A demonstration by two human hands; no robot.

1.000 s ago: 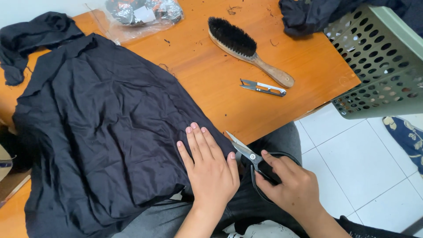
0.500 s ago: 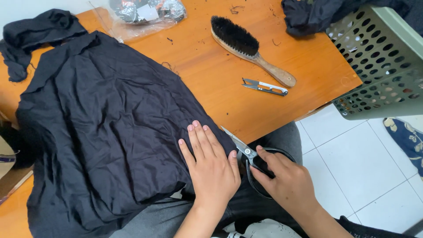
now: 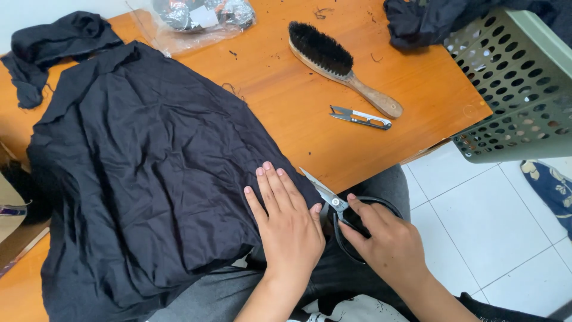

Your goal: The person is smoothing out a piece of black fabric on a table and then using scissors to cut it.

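The left hand (image 3: pixel 289 223) lay flat, fingers spread, on one black garment (image 3: pixel 143 173); the right hand (image 3: pixel 387 244) gripped one pair of scissors (image 3: pixel 333 203); one brush (image 3: pixel 339 65) and one thread snip (image 3: pixel 360 117) lay on the surface (image 3: pixel 280 113) at upper right

The green perforated plastic basket (image 3: pixel 518 89) runs off the right edge past the orange wooden tabletop's (image 3: pixel 286 119) right corner, the clear plastic bag (image 3: pixel 199 21) is cropped at the top, and the black-handled scissors' (image 3: pixel 342 211) loops hide under the right hand (image 3: pixel 390 247).
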